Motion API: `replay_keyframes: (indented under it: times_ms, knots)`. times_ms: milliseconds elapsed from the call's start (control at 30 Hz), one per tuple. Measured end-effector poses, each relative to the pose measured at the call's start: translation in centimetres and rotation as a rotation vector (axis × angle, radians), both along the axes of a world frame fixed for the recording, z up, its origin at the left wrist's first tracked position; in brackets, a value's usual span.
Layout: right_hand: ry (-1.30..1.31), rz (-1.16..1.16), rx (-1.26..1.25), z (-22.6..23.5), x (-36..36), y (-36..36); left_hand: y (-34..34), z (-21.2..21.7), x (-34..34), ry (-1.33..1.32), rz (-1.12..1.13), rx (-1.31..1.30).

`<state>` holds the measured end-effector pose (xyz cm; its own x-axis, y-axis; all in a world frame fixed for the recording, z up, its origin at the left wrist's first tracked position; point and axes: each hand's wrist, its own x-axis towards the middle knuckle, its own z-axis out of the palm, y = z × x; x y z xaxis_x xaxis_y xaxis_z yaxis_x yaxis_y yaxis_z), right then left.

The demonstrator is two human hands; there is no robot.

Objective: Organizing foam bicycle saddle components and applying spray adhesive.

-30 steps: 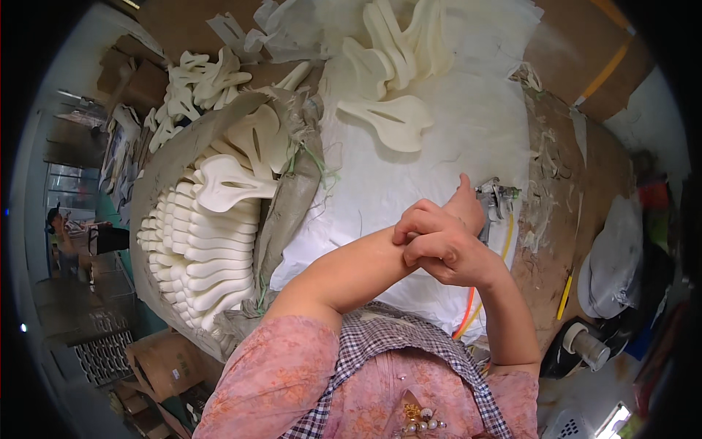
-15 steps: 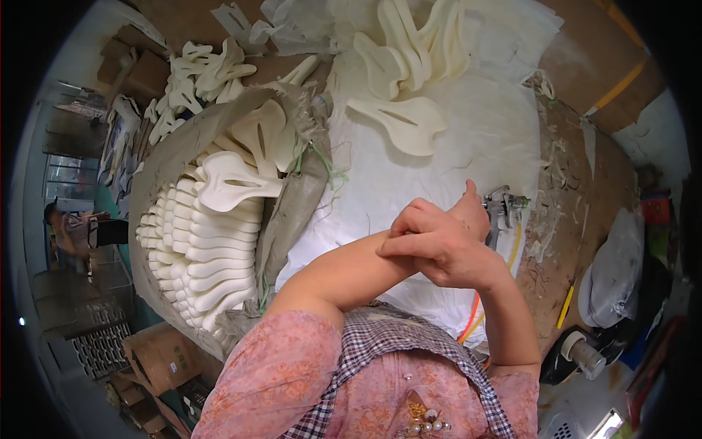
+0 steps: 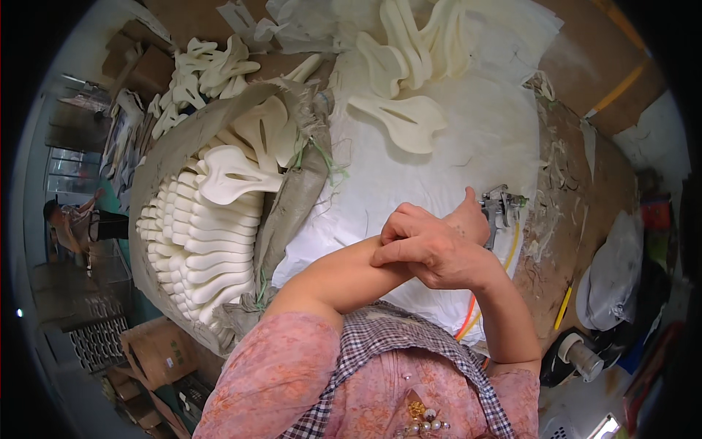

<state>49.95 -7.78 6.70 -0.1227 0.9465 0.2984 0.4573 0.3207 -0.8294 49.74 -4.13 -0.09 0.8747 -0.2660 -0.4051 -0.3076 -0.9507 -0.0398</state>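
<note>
My left arm crosses in front of me to the right. At its end, my left hand [image 3: 468,222] lies beside a metal spray gun [image 3: 500,208] on the white sheeting. One finger of it stretches out; the others are largely hidden. My right hand [image 3: 433,252] lies over my left forearm [image 3: 344,272], its curled fingers closed against the skin. A cream, bicycle-saddle-shaped foam pad [image 3: 404,121] with a slot lies flat beyond my hands. To my left, a grey woven sack [image 3: 164,172] holds stacked foam pads [image 3: 227,245], with one slotted pad [image 3: 235,174] on top.
White sheeting [image 3: 482,124] covers the work surface, with more pads [image 3: 413,47] at its far end. Loose pads [image 3: 208,69] are heaped at the far left. Yellow hose [image 3: 510,252] trails from the gun. A cardboard box [image 3: 159,353] and another person [image 3: 77,225] are at left.
My right hand has shifted slightly left along my left forearm, and my left hand has dipped slightly nearer. The person at left has raised an arm. The spray gun has hardly moved.
</note>
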Motion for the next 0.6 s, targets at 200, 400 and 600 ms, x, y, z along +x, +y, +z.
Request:
replay_keyframes:
  times_ms: [200,400,600]
  knots:
    - [0.019,0.072,0.078,0.0,1.2,-1.4,-0.3,0.1,0.4,0.153,0.010,0.102]
    - [0.046,-0.015,-0.012,0.1,0.7,-1.8,-1.1,0.9,0.1,0.050,-0.042,0.053]
    - [-0.036,0.017,0.053,-0.3,1.1,-2.7,-1.4,1.3,0.8,0.056,-0.010,0.046]
